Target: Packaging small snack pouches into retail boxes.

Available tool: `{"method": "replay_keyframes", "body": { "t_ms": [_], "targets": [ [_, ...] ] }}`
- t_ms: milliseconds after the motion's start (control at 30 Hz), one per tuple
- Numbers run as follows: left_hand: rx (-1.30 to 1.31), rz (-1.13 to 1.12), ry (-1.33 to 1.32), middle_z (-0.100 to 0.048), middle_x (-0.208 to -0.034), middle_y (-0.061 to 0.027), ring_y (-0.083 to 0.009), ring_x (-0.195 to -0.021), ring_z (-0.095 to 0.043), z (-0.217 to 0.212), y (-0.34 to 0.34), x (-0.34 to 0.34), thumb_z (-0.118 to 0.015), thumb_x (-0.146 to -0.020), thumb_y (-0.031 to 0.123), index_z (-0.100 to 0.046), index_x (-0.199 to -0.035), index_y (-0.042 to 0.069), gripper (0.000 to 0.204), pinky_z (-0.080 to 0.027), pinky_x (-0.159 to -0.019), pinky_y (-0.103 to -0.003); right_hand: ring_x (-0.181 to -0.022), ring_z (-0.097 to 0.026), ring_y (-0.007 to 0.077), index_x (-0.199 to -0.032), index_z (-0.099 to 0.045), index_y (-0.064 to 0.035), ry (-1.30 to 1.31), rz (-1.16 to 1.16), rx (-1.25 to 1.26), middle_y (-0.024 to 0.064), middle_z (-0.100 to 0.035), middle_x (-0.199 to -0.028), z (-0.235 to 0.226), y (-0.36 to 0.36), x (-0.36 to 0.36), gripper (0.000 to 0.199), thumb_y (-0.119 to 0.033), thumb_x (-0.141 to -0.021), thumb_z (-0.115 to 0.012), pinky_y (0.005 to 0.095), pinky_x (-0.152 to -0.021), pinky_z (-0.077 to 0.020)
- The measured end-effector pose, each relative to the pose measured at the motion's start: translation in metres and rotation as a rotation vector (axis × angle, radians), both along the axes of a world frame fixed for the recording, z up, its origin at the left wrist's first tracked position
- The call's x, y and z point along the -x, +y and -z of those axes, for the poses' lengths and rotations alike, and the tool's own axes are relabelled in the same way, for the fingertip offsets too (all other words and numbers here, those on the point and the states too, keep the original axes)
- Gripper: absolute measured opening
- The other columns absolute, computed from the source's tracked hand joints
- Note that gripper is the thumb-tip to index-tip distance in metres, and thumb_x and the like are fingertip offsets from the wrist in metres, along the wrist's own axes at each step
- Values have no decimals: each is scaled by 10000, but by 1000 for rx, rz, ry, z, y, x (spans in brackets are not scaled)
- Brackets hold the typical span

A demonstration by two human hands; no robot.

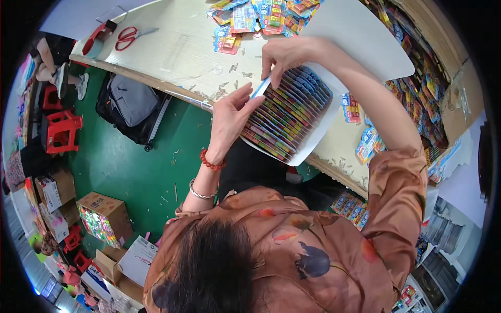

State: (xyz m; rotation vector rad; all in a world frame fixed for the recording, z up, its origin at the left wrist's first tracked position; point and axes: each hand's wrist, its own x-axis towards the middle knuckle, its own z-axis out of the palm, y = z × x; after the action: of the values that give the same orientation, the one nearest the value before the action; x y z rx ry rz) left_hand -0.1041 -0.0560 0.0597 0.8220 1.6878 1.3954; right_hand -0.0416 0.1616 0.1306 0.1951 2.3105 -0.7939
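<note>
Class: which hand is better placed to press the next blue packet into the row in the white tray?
Right hand: likely, it pinches the packet at the row's end; left hand steadies the white tray.

Single head-worn fisheye, steeply downward, close over the table [182, 57] and green floor [130, 167].

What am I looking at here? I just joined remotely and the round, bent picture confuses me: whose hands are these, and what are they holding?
This is one view from a wide fisheye camera on a person's head, looking down, so straight edges curve. No robot: two bare hands. The left hand steadies the near end of a white tray filled with a row of colourful flat packets. The right hand pinches a packet at the row's far end. The tray sits at the edge of a worktable, where more loose packets, red scissors and a tape dispenser lie.
</note>
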Motion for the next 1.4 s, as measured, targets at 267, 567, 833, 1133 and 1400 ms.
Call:
{"method": "replay_keyframes", "body": {
  "t_ms": [267, 567, 833, 1133, 1400],
  "targets": [
    [137, 191, 251, -599, -663, -167, -122, -549, -475, -11, -2, 4, -650, -872, 229, -593, -1202, -10, 412, -427, -548, -296, -769, -637, 194, -1050, -713, -94, 46, 30, 144, 116, -703, -880, 14, 6, 2, 468, -243, -614, -799, 311, -645, -469],
    [207, 84, 134, -459, -600, -90, -91, -561, -397, -5, -20, -5, -575, -932, 163, -558, -1259, 16, 359, -402, -532, -277, -700, -619, 251, -875, -724, -9, 129, -67, -51, 127, -674, -756, 23, 14, 5, 299, -155, -620, -783, 350, -611, -454],
    [139, 260, 91, -609, -866, -55, -53, -806, -450, -3, -36, 8, -519, -969, 162, -464, -1359, 49, 409, -429, -760, -207, -846, -601, 247, -643, -635, -3, 676, -304, -762, 106, -642, -764, 33, 13, -23, 157, -142, -641, -707, 362, -715, -473],
    [-148, 244, 778, -576, -1245, -166, -252, -1111, -555, -27, -24, -1, -654, -860, 112, -542, -1298, 47, 457, -423, -967, -332, -994, -523, 244, -829, -689, -43, 491, 214, 8, 51, -618, -835, -4, -60, -189, 208, -245, -777, -704, 357, -858, -448],
    [-110, 436, 374, -623, -778, -122, -179, -671, -609, -38, -42, -103, -599, -862, -18, -549, -1255, 47, 401, -491, -628, -303, -920, -473, 198, -822, -714, -142, 550, 212, -74, -28, -594, -787, 31, -60, -181, 168, -215, -866, -569, 341, -881, -352]
  ]
}}
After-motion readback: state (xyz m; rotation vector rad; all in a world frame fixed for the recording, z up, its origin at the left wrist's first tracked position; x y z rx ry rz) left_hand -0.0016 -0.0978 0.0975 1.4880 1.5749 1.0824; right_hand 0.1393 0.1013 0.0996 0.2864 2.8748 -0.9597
